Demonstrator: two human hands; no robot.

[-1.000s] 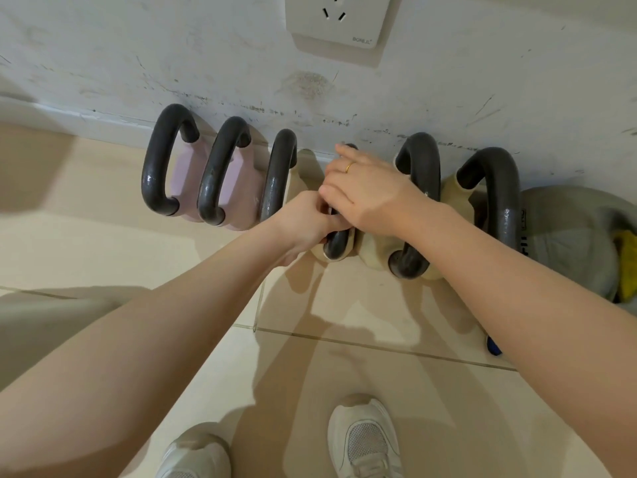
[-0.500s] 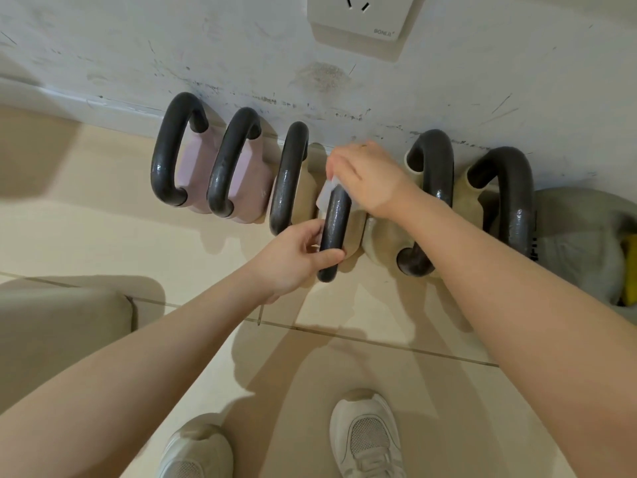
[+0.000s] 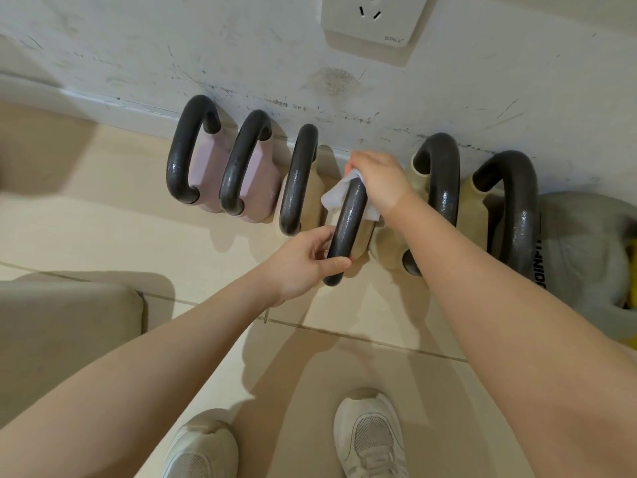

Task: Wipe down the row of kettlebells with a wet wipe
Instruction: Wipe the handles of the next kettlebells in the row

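The white wet wipe (image 3: 336,194) is wrapped over the far end of the fourth kettlebell handle (image 3: 348,232), clamped there by the right hand (image 3: 377,182). The near end is pinched by the left hand (image 3: 303,267). The kettlebells (image 3: 241,167) are lined up on the floor (image 3: 103,219) against the scuffed wall (image 3: 172,46).

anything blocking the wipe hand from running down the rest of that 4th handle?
Yes: the left hand grips the lower end of the fourth handle, right in the wipe's path. The right hand holds the wet wipe around the handle's upper part. The stretch between the two hands is bare.
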